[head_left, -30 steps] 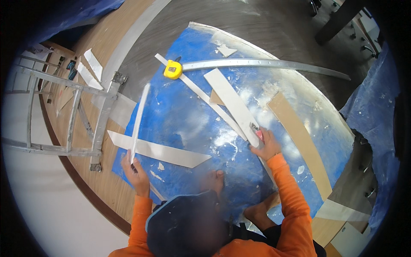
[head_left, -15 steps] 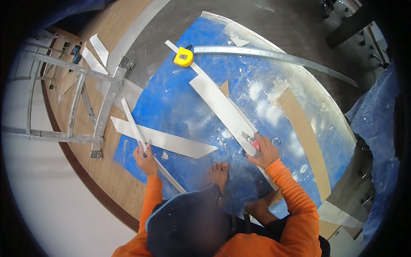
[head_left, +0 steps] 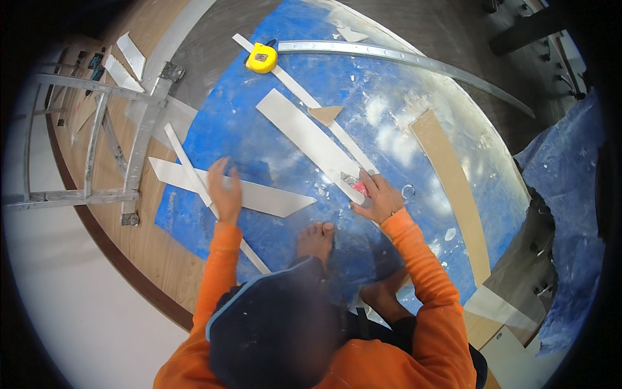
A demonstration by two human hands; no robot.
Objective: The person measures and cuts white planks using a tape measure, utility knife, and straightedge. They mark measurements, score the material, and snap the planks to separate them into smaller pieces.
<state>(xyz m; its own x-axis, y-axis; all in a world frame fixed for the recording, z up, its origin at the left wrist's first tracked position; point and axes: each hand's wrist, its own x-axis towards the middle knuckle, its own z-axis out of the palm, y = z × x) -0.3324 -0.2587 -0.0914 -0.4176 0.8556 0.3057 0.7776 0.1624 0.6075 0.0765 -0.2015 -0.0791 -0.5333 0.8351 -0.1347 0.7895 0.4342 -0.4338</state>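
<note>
My right hand [head_left: 381, 200] is closed at the near end of a wide white board strip [head_left: 304, 139], with a small red-handled tool [head_left: 359, 188] with a grey metal end under its fingers. The tool's exact kind is too small to tell. My left hand [head_left: 225, 191], fingers apart and slightly blurred, is over a narrow white strip [head_left: 184, 155] lying across another white board piece [head_left: 278, 201] with slanted ends. A long narrow strip [head_left: 295, 85] runs beside the wide one, with a brown triangular scrap [head_left: 326, 115] on it. A yellow tape measure [head_left: 262, 58] sits at its far end.
A blue, dust-marked sheet [head_left: 363, 240] covers the floor. A metal rail [head_left: 389, 53] lies at the far side, a brown strip [head_left: 453, 194] at the right. A metal ladder [head_left: 139, 155] lies at the left, near white offcuts [head_left: 129, 61]. My bare foot [head_left: 315, 240] stands near the boards.
My left hand has let go of the narrow strip and lifted off. My right hand has slid the wide strip leftward, baring the brown scrap and more of the long strip. The view has shifted.
</note>
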